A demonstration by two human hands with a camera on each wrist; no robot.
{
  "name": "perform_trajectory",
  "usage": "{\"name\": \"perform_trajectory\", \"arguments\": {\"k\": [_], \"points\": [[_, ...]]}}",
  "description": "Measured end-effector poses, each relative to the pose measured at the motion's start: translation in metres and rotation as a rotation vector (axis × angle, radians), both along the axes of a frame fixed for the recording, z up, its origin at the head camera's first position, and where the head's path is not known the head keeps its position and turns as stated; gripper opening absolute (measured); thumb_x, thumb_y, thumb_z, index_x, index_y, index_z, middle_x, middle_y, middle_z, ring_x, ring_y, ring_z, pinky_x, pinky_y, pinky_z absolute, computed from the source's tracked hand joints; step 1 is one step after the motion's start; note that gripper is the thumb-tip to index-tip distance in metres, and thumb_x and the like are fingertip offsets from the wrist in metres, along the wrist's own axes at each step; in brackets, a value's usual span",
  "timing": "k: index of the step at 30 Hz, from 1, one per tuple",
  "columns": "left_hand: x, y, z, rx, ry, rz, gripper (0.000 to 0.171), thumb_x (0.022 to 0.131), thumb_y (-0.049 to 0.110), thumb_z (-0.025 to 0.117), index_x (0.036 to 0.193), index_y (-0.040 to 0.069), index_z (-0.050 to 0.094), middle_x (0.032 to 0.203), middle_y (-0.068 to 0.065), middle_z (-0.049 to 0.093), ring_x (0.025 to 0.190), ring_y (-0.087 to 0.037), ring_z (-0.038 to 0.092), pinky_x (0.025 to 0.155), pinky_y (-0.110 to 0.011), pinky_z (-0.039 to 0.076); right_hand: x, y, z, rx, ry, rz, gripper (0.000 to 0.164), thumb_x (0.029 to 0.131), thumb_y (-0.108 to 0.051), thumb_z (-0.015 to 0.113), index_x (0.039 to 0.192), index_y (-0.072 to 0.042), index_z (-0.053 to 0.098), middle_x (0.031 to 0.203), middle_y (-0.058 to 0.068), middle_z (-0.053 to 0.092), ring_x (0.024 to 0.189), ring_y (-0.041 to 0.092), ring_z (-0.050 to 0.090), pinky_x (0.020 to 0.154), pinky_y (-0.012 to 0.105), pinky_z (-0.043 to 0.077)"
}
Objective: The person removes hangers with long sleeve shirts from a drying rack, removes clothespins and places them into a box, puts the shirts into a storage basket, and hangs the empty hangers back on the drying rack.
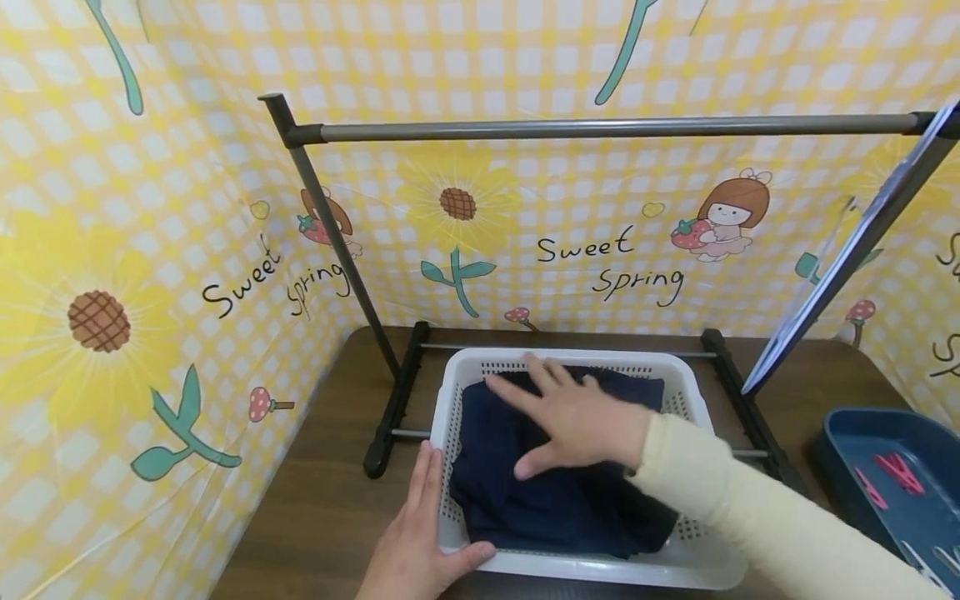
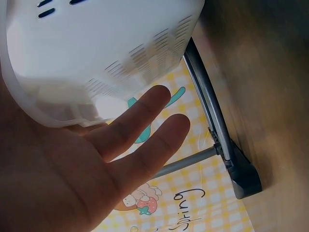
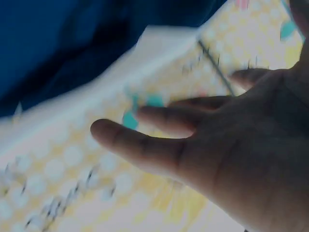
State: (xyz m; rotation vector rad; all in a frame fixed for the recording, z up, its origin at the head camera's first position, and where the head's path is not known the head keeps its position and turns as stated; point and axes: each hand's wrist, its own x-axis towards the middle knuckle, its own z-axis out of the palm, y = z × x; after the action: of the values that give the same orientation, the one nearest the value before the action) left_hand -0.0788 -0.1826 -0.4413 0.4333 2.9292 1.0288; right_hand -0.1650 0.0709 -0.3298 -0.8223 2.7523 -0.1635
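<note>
A white plastic basket [image 1: 600,570] with slotted walls stands on the table, holding dark navy cloth [image 1: 498,483] that looks like a folded garment. At the basket's front left corner is my left hand [image 1: 412,529], its thumb over the rim and its straight fingers along the outer wall. In the left wrist view, two fingers [image 2: 157,145] stretch out beside the basket wall. Over the cloth reaches my right hand [image 1: 573,421], fingers spread and holding nothing. The right wrist view, blurred, shows these fingers [image 3: 140,147] apart from the cloth.
Behind and around the basket stands a rack with a grey top bar [image 1: 600,128] and black feet [image 1: 382,454]. White hangers [image 1: 847,250] hang at its right end. A blue tray [image 1: 847,462] with pink clips [image 1: 898,473] sits at right. Yellow checked fabric [image 1: 480,67] encloses the table [image 1: 300,508].
</note>
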Motion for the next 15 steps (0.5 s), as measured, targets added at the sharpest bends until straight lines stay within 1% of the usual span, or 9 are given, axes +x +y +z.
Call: {"name": "perform_trajectory", "arguments": {"k": [1, 3, 5, 7, 9, 12, 15], "points": [[0.000, 0.000, 0.000, 0.000, -0.009, -0.004, 0.123, 0.078, 0.071, 0.072, 0.163, 0.012, 0.005, 0.169, -0.005, 0.000, 0.128, -0.048, 0.048, 0.088, -0.063, 0.049, 0.001, -0.008, -0.009, 0.026, -0.018, 0.013, 0.107, 0.079, -0.070, 0.071, 0.163, -0.039, 0.013, 0.166, 0.021, 0.001, 0.147, 0.050, 0.012, 0.099, 0.079, 0.027], [-0.001, 0.001, 0.001, 0.002, -0.031, -0.011, 0.123, 0.079, 0.072, 0.071, 0.164, 0.013, 0.004, 0.169, -0.005, -0.002, 0.129, -0.049, 0.047, 0.088, -0.064, 0.049, 0.005, -0.022, -0.029, 0.119, -0.028, 0.038, 0.113, 0.072, -0.076, 0.071, 0.161, -0.044, 0.010, 0.167, 0.018, -0.002, 0.148, 0.050, 0.010, 0.096, 0.079, 0.030], [-0.002, 0.001, 0.002, 0.002, -0.053, -0.015, 0.123, 0.079, 0.072, 0.071, 0.164, 0.015, 0.003, 0.169, -0.005, -0.003, 0.130, -0.050, 0.046, 0.087, -0.064, 0.049, 0.008, -0.032, -0.045, 0.214, -0.026, 0.060, 0.115, 0.068, -0.079, 0.071, 0.161, -0.046, 0.013, 0.167, 0.017, 0.002, 0.147, 0.050, 0.013, 0.094, 0.079, 0.033], [-0.003, 0.002, 0.004, 0.002, -0.065, -0.014, 0.124, 0.078, 0.073, 0.071, 0.164, 0.015, 0.003, 0.169, -0.006, -0.003, 0.130, -0.050, 0.046, 0.087, -0.064, 0.049, 0.008, -0.036, -0.053, 0.260, -0.018, 0.069, 0.113, 0.067, -0.079, 0.072, 0.160, -0.047, 0.016, 0.167, 0.016, 0.007, 0.147, 0.049, 0.017, 0.092, 0.078, 0.035], [-0.003, 0.002, 0.005, -0.003, -0.073, -0.008, 0.124, 0.078, 0.074, 0.070, 0.164, 0.014, 0.004, 0.169, -0.007, -0.002, 0.130, -0.050, 0.046, 0.087, -0.064, 0.049, 0.007, -0.035, -0.052, 0.235, -0.012, 0.062, 0.113, 0.067, -0.076, 0.075, 0.160, -0.046, 0.018, 0.167, 0.016, 0.008, 0.147, 0.048, 0.018, 0.093, 0.078, 0.035], [-0.002, 0.001, 0.005, -0.006, -0.070, 0.001, 0.125, 0.077, 0.074, 0.071, 0.164, 0.014, 0.004, 0.169, -0.007, -0.001, 0.130, -0.049, 0.047, 0.088, -0.065, 0.048, 0.009, -0.024, -0.039, 0.161, -0.032, 0.040, 0.116, 0.067, -0.072, 0.079, 0.161, -0.043, 0.017, 0.167, 0.017, 0.005, 0.148, 0.049, 0.013, 0.096, 0.079, 0.030], [0.000, -0.001, 0.005, 0.001, -0.055, 0.008, 0.125, 0.077, 0.073, 0.072, 0.164, 0.013, 0.005, 0.169, -0.006, 0.000, 0.130, -0.049, 0.046, 0.089, -0.064, 0.048, 0.016, -0.006, -0.027, 0.143, -0.021, -0.001, 0.126, 0.062, -0.070, 0.083, 0.162, -0.039, 0.015, 0.167, 0.018, 0.002, 0.148, 0.050, 0.007, 0.097, 0.082, 0.023]]}}
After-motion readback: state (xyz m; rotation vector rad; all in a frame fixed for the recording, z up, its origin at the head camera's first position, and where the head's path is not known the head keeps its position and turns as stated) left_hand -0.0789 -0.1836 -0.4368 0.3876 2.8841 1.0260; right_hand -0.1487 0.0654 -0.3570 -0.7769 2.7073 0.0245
